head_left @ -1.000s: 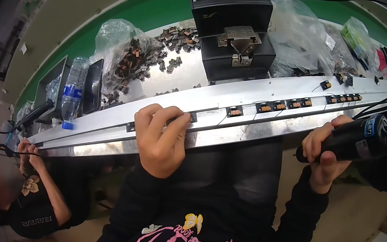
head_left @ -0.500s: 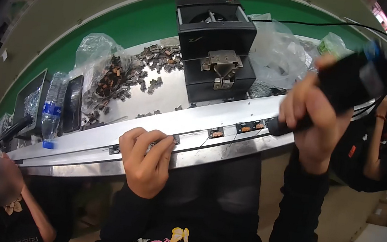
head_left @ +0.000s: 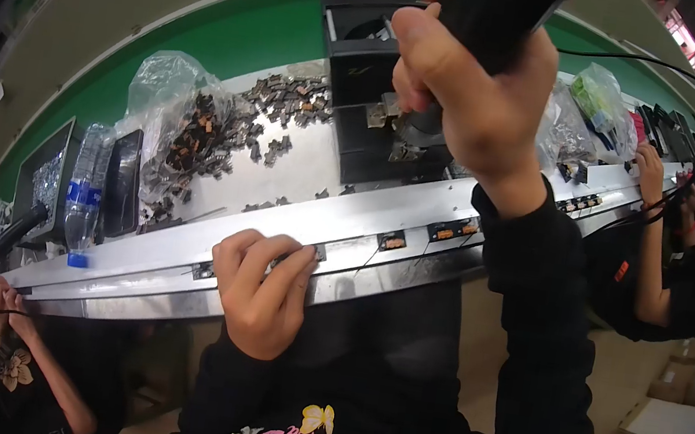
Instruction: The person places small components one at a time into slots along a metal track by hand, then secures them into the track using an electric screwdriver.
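My right hand (head_left: 488, 104) is wrapped around a thick black electric screwdriver (head_left: 494, 11), raised in front of the black screw feeder (head_left: 357, 85). The tool's lower end reaches the feeder's metal front, partly hidden by my hand. My left hand (head_left: 262, 289) rests on the white rail (head_left: 275, 229) with curled fingers, pressing on a small grey metal part (head_left: 319, 252) that they mostly cover. In the rail's groove, right of my left hand, sit small black boards with copper-coloured pieces (head_left: 393, 240); another dark piece (head_left: 202, 270) shows to its left.
Loose small metal parts (head_left: 293, 98) are heaped behind the rail, beside a clear plastic bag (head_left: 162, 80). A water bottle (head_left: 85, 193), a black phone-like slab (head_left: 124, 181) and a tray (head_left: 51, 175) stand left. Co-workers' hands (head_left: 651, 175) are at both rail ends.
My right hand has carried the screwdriver from above the boards on the rail, up and leftward to the screw feeder. My left hand has stayed in place.
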Action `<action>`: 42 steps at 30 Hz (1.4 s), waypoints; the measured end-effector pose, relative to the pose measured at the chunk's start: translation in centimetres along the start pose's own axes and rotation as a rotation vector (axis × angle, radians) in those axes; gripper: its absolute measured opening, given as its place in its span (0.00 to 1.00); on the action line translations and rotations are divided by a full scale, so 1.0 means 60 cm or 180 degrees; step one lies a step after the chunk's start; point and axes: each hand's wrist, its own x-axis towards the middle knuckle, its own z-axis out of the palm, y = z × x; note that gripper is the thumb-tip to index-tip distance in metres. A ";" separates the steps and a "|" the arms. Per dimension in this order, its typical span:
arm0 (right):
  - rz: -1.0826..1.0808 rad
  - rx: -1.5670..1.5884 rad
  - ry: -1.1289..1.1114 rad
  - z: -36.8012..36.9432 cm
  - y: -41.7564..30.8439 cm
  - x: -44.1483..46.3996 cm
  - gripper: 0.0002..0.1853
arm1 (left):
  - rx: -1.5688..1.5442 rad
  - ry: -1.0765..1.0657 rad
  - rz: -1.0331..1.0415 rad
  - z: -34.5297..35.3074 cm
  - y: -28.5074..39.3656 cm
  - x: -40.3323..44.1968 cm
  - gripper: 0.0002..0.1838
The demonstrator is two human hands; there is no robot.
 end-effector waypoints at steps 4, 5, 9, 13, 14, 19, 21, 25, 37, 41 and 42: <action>0.3401 0.0331 0.1654 0.081 -0.135 0.029 0.17 | -0.0019 0.0052 0.0001 0.001 -0.006 -0.004 0.13; 0.3371 0.0172 0.1433 0.096 -0.147 0.027 0.21 | -0.0051 0.0082 0.0023 0.002 -0.007 -0.005 0.13; 0.2784 0.0138 0.0979 0.128 -0.152 -0.009 0.23 | -0.0080 0.0117 0.0092 0.002 -0.007 -0.003 0.14; 0.2758 0.0385 0.1246 0.161 -0.156 -0.022 0.20 | -0.0066 0.0140 0.0161 -0.001 -0.007 -0.002 0.14; 0.2827 0.0395 0.1268 0.165 -0.157 -0.023 0.19 | -0.0057 0.0139 0.0184 -0.002 -0.007 -0.002 0.14; 0.2980 0.0496 0.1364 0.174 -0.157 -0.025 0.19 | -0.0060 0.0153 0.0158 -0.003 -0.007 -0.004 0.13; 0.2876 0.0413 0.1253 0.174 -0.158 -0.026 0.18 | -0.0084 0.0160 0.0160 -0.002 -0.008 -0.004 0.13; 0.2821 0.0350 0.1113 0.170 -0.158 -0.031 0.18 | -0.0106 0.0194 0.0171 -0.001 -0.009 -0.002 0.12; 0.1829 -0.0427 0.0506 0.171 -0.134 -0.032 0.20 | -0.0085 0.0232 0.0144 -0.007 -0.004 0.001 0.13; 0.2569 0.0044 0.0850 0.177 -0.148 -0.022 0.19 | -0.0117 0.0181 0.0150 -0.008 -0.006 0.003 0.13; 0.2911 0.0195 0.1023 0.180 -0.154 -0.018 0.19 | -0.0124 0.0161 0.0142 -0.008 -0.007 0.001 0.13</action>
